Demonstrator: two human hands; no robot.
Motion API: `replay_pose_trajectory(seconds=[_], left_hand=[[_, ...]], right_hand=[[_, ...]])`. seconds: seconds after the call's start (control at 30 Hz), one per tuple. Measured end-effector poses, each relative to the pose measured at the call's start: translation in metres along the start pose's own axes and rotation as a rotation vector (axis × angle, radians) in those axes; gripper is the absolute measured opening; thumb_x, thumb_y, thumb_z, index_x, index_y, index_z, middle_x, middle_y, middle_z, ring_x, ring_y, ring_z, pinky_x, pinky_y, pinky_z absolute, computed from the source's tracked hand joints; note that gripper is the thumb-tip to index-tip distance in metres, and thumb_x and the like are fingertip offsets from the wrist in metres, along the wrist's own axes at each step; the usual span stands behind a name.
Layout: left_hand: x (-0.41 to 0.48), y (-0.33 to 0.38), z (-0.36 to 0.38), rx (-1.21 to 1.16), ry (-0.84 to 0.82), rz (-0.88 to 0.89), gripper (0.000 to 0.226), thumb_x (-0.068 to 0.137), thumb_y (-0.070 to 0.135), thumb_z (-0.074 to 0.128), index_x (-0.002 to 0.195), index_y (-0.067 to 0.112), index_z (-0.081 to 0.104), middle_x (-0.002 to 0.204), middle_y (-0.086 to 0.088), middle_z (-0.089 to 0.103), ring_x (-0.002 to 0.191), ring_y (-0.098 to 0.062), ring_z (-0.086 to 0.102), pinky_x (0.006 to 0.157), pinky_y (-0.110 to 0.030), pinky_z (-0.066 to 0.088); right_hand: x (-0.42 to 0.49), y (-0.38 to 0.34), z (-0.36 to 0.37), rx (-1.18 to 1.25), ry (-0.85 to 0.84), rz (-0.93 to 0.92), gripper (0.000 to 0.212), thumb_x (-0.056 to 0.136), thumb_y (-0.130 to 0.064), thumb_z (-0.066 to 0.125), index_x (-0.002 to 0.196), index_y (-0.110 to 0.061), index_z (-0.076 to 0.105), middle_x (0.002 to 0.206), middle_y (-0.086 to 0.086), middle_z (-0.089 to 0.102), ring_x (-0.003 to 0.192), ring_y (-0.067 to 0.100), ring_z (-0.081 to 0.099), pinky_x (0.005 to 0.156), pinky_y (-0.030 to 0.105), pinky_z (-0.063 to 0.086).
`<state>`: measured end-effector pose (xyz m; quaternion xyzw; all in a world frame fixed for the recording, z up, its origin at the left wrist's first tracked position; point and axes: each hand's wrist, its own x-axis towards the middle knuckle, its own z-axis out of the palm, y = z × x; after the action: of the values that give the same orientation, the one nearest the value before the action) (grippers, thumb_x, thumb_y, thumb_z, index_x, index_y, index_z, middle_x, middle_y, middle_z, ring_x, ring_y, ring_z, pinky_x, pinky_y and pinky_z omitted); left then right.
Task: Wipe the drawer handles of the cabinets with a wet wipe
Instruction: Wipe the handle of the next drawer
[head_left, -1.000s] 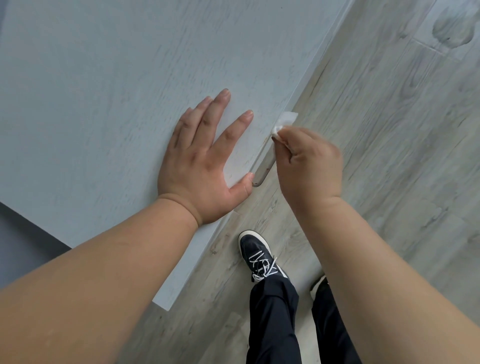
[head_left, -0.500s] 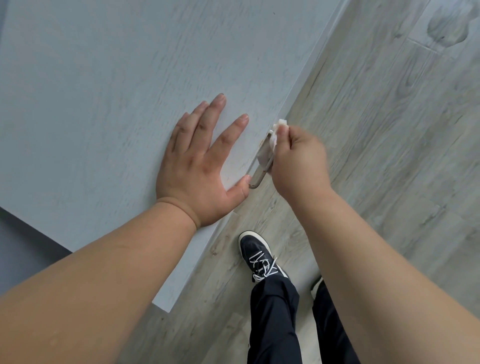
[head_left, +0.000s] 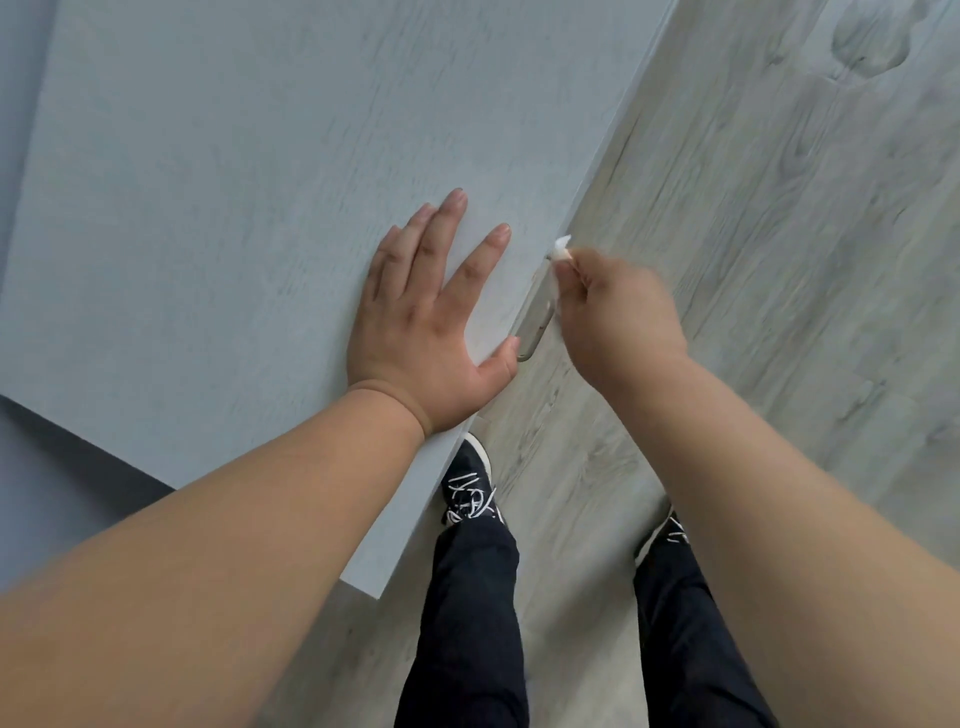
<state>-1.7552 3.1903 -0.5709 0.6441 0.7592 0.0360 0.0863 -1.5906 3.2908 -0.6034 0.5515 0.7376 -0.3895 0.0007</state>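
Note:
I look straight down on a pale grey cabinet top (head_left: 234, 208). My left hand (head_left: 431, 322) lies flat on it with fingers spread, thumb near the front edge. Just below that edge a metal drawer handle (head_left: 535, 325) sticks out. My right hand (head_left: 618, 317) pinches a small white wet wipe (head_left: 562, 248) against the upper part of the handle. Most of the wipe is hidden in my fingers, and the cabinet front below the edge is out of sight.
A grey wood-grain floor (head_left: 779, 260) fills the right side. My legs in dark trousers and black shoes (head_left: 470, 493) with white laces stand close to the cabinet edge. A darker gap (head_left: 62, 467) lies left of the cabinet's near corner.
My right hand slid down the handle with the wipe, then back up toward its far end. My left hand stayed flat on the cabinet top.

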Motion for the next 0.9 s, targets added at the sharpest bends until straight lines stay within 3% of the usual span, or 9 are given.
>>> replay_pose_trajectory(seconds=[0.1, 0.17, 0.37, 0.47, 0.6, 0.67, 0.73, 0.83, 0.9], left_hand=[[0.0, -0.002, 0.001, 0.006, -0.012, 0.022, 0.091, 0.076, 0.057, 0.062, 0.159, 0.026, 0.041, 0.169, -0.014, 0.026, 0.154, -0.036, 0.025, 0.125, -0.054, 0.022], [0.0, -0.003, 0.001, 0.008, -0.016, 0.036, 0.093, 0.074, 0.056, 0.062, 0.159, 0.026, 0.04, 0.169, -0.015, 0.025, 0.154, -0.037, 0.025, 0.125, -0.053, 0.021], [0.0, -0.004, 0.002, 0.011, -0.015, 0.045, 0.092, 0.076, 0.055, 0.058, 0.161, 0.026, 0.038, 0.17, -0.015, 0.022, 0.155, -0.037, 0.023, 0.125, -0.054, 0.02], [-0.001, -0.004, 0.003, -0.006, 0.009, 0.052, 0.089, 0.079, 0.056, 0.057, 0.16, 0.025, 0.039, 0.17, -0.016, 0.023, 0.155, -0.037, 0.023, 0.125, -0.055, 0.02], [-0.002, -0.005, 0.004, 0.005, 0.017, 0.057, 0.09, 0.078, 0.055, 0.057, 0.16, 0.025, 0.039, 0.17, -0.015, 0.023, 0.155, -0.037, 0.022, 0.127, -0.053, 0.017], [-0.002, -0.005, 0.004, 0.011, 0.011, 0.051, 0.09, 0.078, 0.055, 0.058, 0.16, 0.026, 0.038, 0.17, -0.014, 0.022, 0.156, -0.036, 0.02, 0.127, -0.052, 0.016], [-0.002, -0.004, 0.005, 0.009, 0.013, 0.051, 0.09, 0.078, 0.056, 0.058, 0.16, 0.026, 0.037, 0.171, -0.013, 0.021, 0.156, -0.035, 0.02, 0.127, -0.051, 0.015], [-0.002, -0.004, 0.005, 0.004, 0.026, 0.054, 0.089, 0.079, 0.057, 0.056, 0.16, 0.026, 0.038, 0.17, -0.014, 0.022, 0.156, -0.035, 0.021, 0.127, -0.052, 0.017], [-0.002, -0.004, 0.004, 0.003, 0.035, 0.057, 0.087, 0.081, 0.058, 0.055, 0.16, 0.025, 0.039, 0.17, -0.015, 0.024, 0.156, -0.036, 0.022, 0.126, -0.053, 0.019]], right_hand=[[-0.023, -0.006, 0.018, 0.062, -0.039, 0.155, 0.047, 0.111, -0.039, 0.034, 0.068, -0.021, 0.039, 0.06, -0.003, 0.046, 0.055, 0.01, 0.042, 0.049, 0.027, 0.024], [-0.034, -0.01, 0.03, 0.111, -0.014, 0.202, 0.043, 0.111, -0.035, 0.038, 0.07, -0.021, 0.041, 0.06, -0.005, 0.047, 0.055, 0.007, 0.043, 0.048, 0.023, 0.024], [-0.02, -0.016, 0.035, 0.317, 0.178, 0.252, 0.043, 0.108, -0.03, 0.046, 0.066, -0.022, 0.044, 0.059, -0.004, 0.05, 0.054, 0.014, 0.045, 0.052, 0.033, 0.033], [-0.033, -0.017, 0.052, 0.363, 0.185, 0.302, 0.045, 0.108, -0.036, 0.044, 0.071, -0.012, 0.055, 0.065, 0.004, 0.063, 0.062, 0.025, 0.059, 0.059, 0.041, 0.049], [-0.026, -0.01, 0.047, 0.267, 0.133, 0.246, 0.05, 0.106, -0.043, 0.036, 0.073, -0.015, 0.06, 0.07, 0.002, 0.068, 0.07, 0.023, 0.063, 0.07, 0.042, 0.054], [-0.014, -0.008, 0.04, 0.35, 0.166, 0.223, 0.05, 0.104, -0.043, 0.034, 0.07, -0.017, 0.059, 0.066, 0.0, 0.068, 0.068, 0.013, 0.065, 0.074, 0.037, 0.055], [-0.015, -0.01, 0.041, 0.499, 0.219, 0.239, 0.045, 0.107, -0.032, 0.042, 0.066, -0.018, 0.05, 0.059, -0.009, 0.058, 0.057, 0.0, 0.056, 0.066, 0.029, 0.049], [-0.033, -0.013, 0.05, 0.559, 0.212, 0.284, 0.042, 0.108, -0.027, 0.048, 0.069, -0.012, 0.051, 0.058, -0.007, 0.047, 0.054, 0.009, 0.043, 0.057, 0.033, 0.036], [-0.043, -0.011, 0.051, 0.657, 0.153, 0.316, 0.043, 0.107, -0.03, 0.05, 0.071, -0.009, 0.06, 0.061, 0.0, 0.057, 0.057, 0.011, 0.05, 0.059, 0.033, 0.042]])
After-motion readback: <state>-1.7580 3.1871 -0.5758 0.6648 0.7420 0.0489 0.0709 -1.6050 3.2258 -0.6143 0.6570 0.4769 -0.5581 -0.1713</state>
